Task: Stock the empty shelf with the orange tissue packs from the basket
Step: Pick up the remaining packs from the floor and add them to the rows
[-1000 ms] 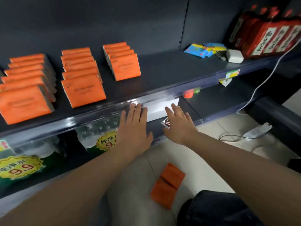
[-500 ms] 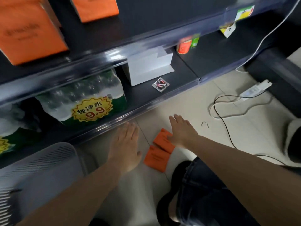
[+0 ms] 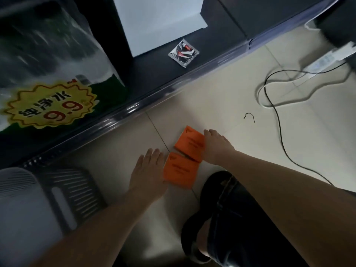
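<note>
Orange tissue packs, two of them, lie flat on the pale tiled floor, corner to corner, between the front edge of the bottom shelf and a person's bent knee in dark denim. The far pack sits just beyond the near pack, and the two touch or nearly touch.

The left hand is spread palm down on the tiles, fingers straight, its thumb side against the near pack's left edge; it holds nothing. The right hand lies along the far pack's right edge with fingers extended and touching it; its thumb is hidden, so no closed grip shows.

A pale slatted basket stands at the floor's lower left, close to the left forearm. On the shelf are a shrink-wrapped water pack with a yellow 9.9 price burst, a white box, and, near the front edge, a small foil packet. At the floor's far right a black cable loops away from a white power strip, and a bent bit of wire lies apart from the packs.
</note>
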The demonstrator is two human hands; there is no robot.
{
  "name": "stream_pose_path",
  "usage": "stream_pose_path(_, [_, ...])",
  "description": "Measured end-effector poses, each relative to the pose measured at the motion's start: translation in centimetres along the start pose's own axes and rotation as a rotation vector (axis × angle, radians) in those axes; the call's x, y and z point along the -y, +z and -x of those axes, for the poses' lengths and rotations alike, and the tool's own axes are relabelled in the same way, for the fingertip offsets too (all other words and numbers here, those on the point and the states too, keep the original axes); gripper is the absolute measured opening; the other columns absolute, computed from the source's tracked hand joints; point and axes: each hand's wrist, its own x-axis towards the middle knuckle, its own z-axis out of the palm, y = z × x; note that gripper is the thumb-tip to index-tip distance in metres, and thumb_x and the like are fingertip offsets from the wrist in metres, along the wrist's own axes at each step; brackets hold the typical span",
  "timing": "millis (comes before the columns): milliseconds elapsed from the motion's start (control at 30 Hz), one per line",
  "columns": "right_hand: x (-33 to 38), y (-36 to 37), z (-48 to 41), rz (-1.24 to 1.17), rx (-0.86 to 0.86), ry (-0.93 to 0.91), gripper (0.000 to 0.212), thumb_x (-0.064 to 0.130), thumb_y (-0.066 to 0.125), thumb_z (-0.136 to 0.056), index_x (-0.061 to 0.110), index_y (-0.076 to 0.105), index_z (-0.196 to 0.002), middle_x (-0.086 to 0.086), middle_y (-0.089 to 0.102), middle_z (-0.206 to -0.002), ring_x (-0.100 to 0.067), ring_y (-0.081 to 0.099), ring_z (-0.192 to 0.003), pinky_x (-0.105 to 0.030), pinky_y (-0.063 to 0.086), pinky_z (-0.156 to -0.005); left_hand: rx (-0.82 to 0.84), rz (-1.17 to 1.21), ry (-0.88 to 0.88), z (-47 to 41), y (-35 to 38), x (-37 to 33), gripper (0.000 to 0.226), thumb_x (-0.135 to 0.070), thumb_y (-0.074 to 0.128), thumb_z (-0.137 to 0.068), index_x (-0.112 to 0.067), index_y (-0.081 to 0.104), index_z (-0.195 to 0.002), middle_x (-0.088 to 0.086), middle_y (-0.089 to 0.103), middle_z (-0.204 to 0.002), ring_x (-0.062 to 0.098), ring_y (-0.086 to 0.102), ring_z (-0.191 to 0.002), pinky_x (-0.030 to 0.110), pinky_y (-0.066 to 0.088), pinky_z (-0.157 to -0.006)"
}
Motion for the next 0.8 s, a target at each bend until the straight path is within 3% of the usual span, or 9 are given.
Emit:
stream_pose_path(200, [-0.9,1.9,-3.3,-0.099,-0.002,0.103,0.041,0.025,0.055,-0.082,0.011,0.043,-0.118,-0.01,0.046,-0.124,-0.032,0.048,-0.116,-0.038,0.039,-0.089,0.008,-0.054,0.101,-3.2,2.0,-0.4,0.077,-0.026,0.049,-0.092,-0.013,0.005,-0.154,0.004,0.009,-0.162,0.021,0.005,-0.15,0.033,0.005,-0.12])
stream_pose_path(433, [-0.9,3.9,-4.6,-0.079,0.016,0.116,0.055,0.029,0.063,-0.077,0.013,0.04,-0.124,-0.009,0.044,-0.123,-0.029,0.046,-0.117,-0.04,0.04,-0.087,-0.051,-0.062,0.186,-5.3,3.2,-1.0,0.061,-0.02,0.038,-0.095,-0.015,0.016,-0.152,0.003,0.024,-0.156,0.018,0.023,-0.144,0.03,0.017,-0.118])
stream_pose_path(600, [-0.7,4.2,-5.3,-0.094,0.0,0.112,0.051,0.019,0.062,-0.079,0.008,0.04,-0.124,-0.012,0.04,-0.126,-0.03,0.04,-0.119,-0.039,0.041,-0.085,-0.029,0.001,0.163,-6.1,3.6,-0.7,0.06,-0.02,0.047,-0.094,-0.016,0.023,-0.149,0.002,0.033,-0.151,0.019,0.035,-0.137,0.03,0.025,-0.113])
stream_pose_path(800, [-0.7,4.1,-5.8,-0.05,-0.002,0.122,0.047,0.014,0.062,-0.082,0.004,0.043,-0.123,-0.014,0.039,-0.127,-0.03,0.038,-0.121,-0.039,0.042,-0.088,0.073,-0.05,0.115,-6.5,3.6,-0.4,0.067,-0.026,0.068,-0.078,-0.014,0.038,-0.137,0.005,0.04,-0.131,0.022,0.045,-0.12,0.03,0.038,-0.097])
